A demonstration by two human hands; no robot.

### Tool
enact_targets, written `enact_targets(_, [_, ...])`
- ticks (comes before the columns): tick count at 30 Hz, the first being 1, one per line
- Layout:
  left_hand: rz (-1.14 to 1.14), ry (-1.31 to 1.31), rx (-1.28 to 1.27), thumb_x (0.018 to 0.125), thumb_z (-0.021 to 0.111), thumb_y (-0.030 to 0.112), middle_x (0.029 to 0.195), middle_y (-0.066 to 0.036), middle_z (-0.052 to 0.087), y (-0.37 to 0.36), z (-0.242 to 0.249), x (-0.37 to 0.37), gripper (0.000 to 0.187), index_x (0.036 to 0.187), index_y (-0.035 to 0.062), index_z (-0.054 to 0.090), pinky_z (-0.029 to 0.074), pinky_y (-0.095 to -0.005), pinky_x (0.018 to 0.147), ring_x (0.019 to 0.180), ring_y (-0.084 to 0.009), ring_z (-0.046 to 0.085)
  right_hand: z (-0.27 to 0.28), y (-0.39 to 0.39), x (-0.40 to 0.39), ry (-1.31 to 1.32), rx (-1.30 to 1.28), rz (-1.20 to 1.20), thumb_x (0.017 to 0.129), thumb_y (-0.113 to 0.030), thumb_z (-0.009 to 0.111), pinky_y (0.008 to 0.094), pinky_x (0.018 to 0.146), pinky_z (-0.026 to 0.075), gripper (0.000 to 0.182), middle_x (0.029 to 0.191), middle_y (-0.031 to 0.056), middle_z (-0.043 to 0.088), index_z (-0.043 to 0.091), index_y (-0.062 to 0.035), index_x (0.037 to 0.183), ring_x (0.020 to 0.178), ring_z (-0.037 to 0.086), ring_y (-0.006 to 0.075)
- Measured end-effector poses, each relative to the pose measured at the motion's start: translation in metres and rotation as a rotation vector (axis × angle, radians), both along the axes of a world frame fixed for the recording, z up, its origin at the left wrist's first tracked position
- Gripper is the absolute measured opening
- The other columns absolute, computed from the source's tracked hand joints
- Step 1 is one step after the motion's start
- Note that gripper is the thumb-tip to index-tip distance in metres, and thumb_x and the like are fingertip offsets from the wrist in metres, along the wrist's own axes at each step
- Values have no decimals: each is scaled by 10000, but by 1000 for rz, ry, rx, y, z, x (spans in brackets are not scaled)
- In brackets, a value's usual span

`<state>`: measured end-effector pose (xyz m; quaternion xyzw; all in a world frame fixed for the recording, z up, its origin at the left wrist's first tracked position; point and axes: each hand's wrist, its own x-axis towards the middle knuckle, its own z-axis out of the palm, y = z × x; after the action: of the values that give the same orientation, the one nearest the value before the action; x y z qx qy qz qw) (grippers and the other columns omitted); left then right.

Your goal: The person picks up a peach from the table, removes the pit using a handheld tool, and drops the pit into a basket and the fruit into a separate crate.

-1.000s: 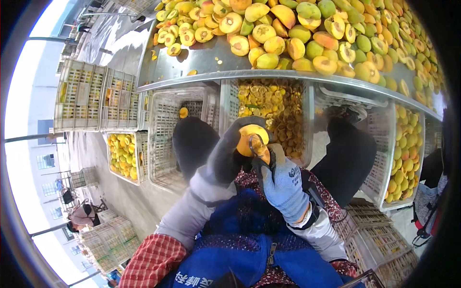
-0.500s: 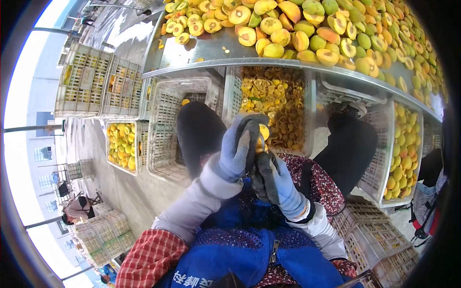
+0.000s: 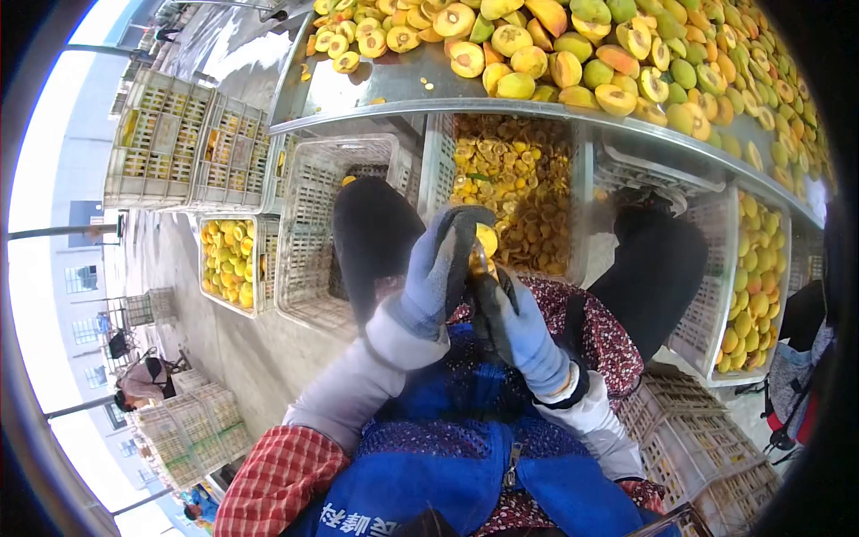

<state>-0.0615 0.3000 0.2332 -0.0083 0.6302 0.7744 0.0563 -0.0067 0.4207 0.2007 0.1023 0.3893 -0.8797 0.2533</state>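
In my gloved left hand [image 3: 440, 268], whose fingers are closed, is a yellow peach half [image 3: 486, 238], partly hidden by the dark glove palm. My gloved right hand [image 3: 512, 327] is closed just below and right of it, against the fruit. It grips a thin curved metal tool, mostly hidden by the fingers now. Both hands are above my lap, in front of a crate [image 3: 579, 215] of peach scraps and cut pieces between my knees.
A metal table [image 3: 385, 89] heaped with halved peaches [image 3: 573, 67] stands ahead. A plastic crate [image 3: 300, 300] is at my left knee. Another crate [image 3: 723, 268] at my right holds peaches [image 3: 752, 286]. Stacked crates [image 3: 161, 143] stand farther left, and a person [image 3: 148, 380] is bent over beyond.
Both hands have shifted slightly, still together at the peach half. The right hand has turned a little, and the tool's metal loop, visible before, is now mostly hidden. The camera view has moved slightly.
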Motion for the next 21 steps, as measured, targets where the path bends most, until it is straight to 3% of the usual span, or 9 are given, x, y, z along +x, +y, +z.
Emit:
enact_targets(1, [0,3,1,915,385,207,992,-84,559,0,-1,1,331,1100,-42,501,401,-241,794,882,-128,511,-1,0,1,3,1,0,934,-171,422,252,522,435,278,814,75,552,461,-32,1172,626,541,159])
enact_targets(3, [14,64,-110,914,372,205,978,-71,560,0,-1,5,326,1087,-34,513,400,-235,780,868,-120,507,-3,-1,6,779,997,-160,880,-78,486,331,652,479,346,917,154,581,442,42,1202,773,575,247])
enact_targets(8, [37,121,-109,913,368,206,958,-79,560,1,-2,9,326,1080,-32,516,401,-234,760,836,-116,505,-40,-16,23,652,808,-228,926,-180,445,297,643,470,330,872,124,579,430,6,1198,712,558,244])
enact_targets(10, [-16,119,-192,913,366,217,965,-93,563,-3,-1,7,344,1094,-39,505,406,-244,770,846,-130,517,-22,-1,15,163,20,209,935,-318,438,253,407,394,276,626,36,496,506,-65,1020,470,465,158])
enact_targets(11, [-14,119,-193,913,366,217,965,-93,563,-3,-2,6,344,1094,-39,505,406,-244,770,846,-130,517,-4,3,10,164,19,211,935,-318,438,253,407,394,276,626,36,496,506,-65,1020,470,465,158])
enact_targets(13, [-98,187,-124,911,380,230,963,-97,563,-4,-4,4,361,1113,-47,491,411,-253,777,856,-138,521,27,6,1,-463,-602,276,923,-453,393,210,291,248,350,513,-43,355,499,-122,884,364,318,62])
enact_targets(15, [-162,214,-192,906,401,225,969,-98,564,-10,-10,-2,367,1132,-54,478,414,-256,781,865,-138,522,18,8,2,-527,-873,345,919,-492,366,193,301,271,416,531,-51,362,505,-102,883,381,322,35])
enact_targets(17, [-248,56,12,909,424,220,961,-92,573,-9,-10,-5,334,1103,-41,499,424,-262,774,852,-139,529,18,7,-1,-516,-1228,366,919,-496,361,179,299,268,437,542,-48,378,494,-81,890,385,329,30])
enact_targets(21, [-205,-60,-21,916,438,227,866,-70,581,-1,-7,-2,268,1002,-5,543,447,-270,727,785,-148,551,4,2,-5,-473,-1466,418,920,-496,352,173,305,302,440,553,-42,396,456,-68,930,408,377,33])
